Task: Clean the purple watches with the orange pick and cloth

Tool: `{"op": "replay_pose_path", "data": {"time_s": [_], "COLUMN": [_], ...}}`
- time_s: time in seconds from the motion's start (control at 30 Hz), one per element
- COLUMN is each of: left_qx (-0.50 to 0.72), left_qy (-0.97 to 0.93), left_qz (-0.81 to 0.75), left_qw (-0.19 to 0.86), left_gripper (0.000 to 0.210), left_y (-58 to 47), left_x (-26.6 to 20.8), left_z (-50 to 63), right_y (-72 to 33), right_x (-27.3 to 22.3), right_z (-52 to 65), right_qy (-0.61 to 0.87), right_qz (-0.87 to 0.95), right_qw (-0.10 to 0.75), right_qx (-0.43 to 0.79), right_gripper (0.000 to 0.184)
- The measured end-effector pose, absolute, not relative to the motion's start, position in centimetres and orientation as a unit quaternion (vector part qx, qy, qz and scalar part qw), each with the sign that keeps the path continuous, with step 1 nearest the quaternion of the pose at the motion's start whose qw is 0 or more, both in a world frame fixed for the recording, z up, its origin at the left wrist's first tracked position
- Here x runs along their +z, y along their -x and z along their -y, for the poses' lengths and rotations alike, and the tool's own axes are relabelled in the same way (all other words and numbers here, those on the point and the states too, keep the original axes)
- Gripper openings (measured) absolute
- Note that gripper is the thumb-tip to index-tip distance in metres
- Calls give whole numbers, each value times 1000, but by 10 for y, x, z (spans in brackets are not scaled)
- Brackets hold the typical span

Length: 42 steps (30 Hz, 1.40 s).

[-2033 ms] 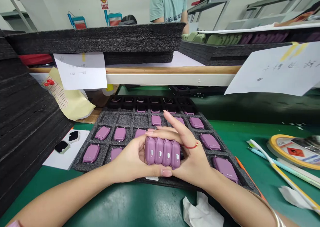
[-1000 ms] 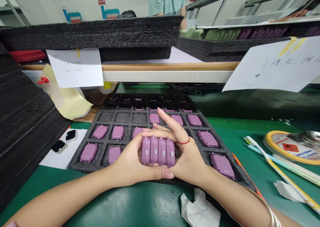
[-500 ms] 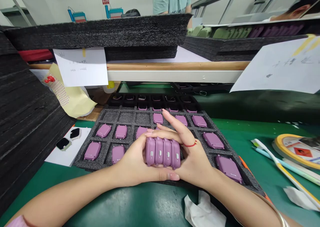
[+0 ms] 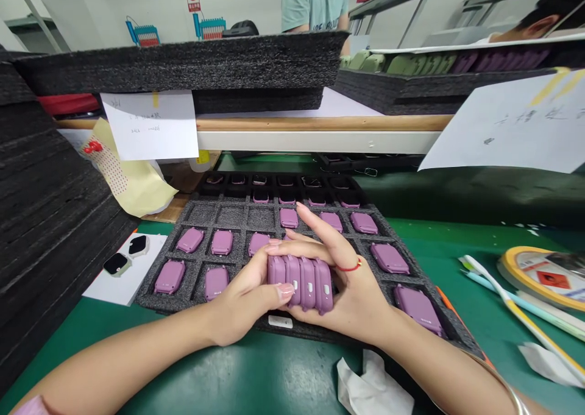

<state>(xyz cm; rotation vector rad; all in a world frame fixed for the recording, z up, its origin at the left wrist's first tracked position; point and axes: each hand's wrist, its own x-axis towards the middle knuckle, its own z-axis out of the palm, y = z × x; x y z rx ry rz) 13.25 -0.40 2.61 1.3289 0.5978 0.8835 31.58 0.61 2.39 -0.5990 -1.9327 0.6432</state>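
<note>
Several purple watch cases [image 4: 308, 286] stand side by side in a row between my two hands, their side buttons facing me. My left hand [image 4: 249, 296] is closed on the row's left end, its thumb pressed on the front of the leftmost cases. From the right, my right hand [image 4: 354, 287] wraps the other end, its index finger stretched up and away. Beneath and behind the hands lies a black foam tray [image 4: 192, 302] with more purple cases in its compartments, such as a case [image 4: 388, 258] on the right. My hands hide its middle.
Two watches [image 4: 116, 264] lie on white paper at left, beside stacked black foam [image 4: 55, 250]. A shelf edge [image 4: 320, 141] crosses above the tray. Crumpled tissue [image 4: 372, 384], toothbrushes [image 4: 512, 299] and a tape roll [image 4: 543, 272] lie at right. Two people are beyond the shelf.
My left thumb has moved up from below the row onto the front of the left cases. A white label on the tray's front edge now shows beneath the hands.
</note>
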Motion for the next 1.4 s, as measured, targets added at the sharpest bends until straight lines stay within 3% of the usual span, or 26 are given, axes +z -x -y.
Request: {"op": "replay_pose_path", "data": {"time_s": [0.4, 0.6, 0.77, 0.87, 0.97, 1.1, 1.2, 1.4], "left_qx": [398, 403, 421, 416, 419, 446, 463, 488], "left_qy": [-633, -606, -595, -600, -619, -641, -666, -707], "left_qz": [-322, -347, -329, -330, -316, -340, -305, -226], "left_qw": [581, 592, 600, 598, 584, 525, 499, 460], "left_gripper": [40, 44, 57, 52, 47, 60, 61, 54], "left_y": [-139, -142, -143, -144, -143, -142, -141, -142], "left_x": [33, 32, 30, 31, 31, 32, 33, 35], "left_z": [7, 9, 8, 7, 6, 7, 9, 11], "right_y": [-314, -311, -310, -311, -312, -315, -318, -319], "right_x": [19, 17, 18, 18, 18, 22, 25, 24], "right_z": [-7, -9, -8, -8, -8, -8, -6, -9], "right_qy": [233, 214, 211, 213, 192, 163, 171, 257], "right_qz": [814, 815, 828, 840, 850, 862, 838, 670], "right_qw": [492, 502, 495, 482, 481, 476, 505, 560], "right_qx": [203, 195, 156, 132, 101, 56, 115, 414], "right_gripper": [77, 94, 86, 90, 87, 90, 101, 59]}}
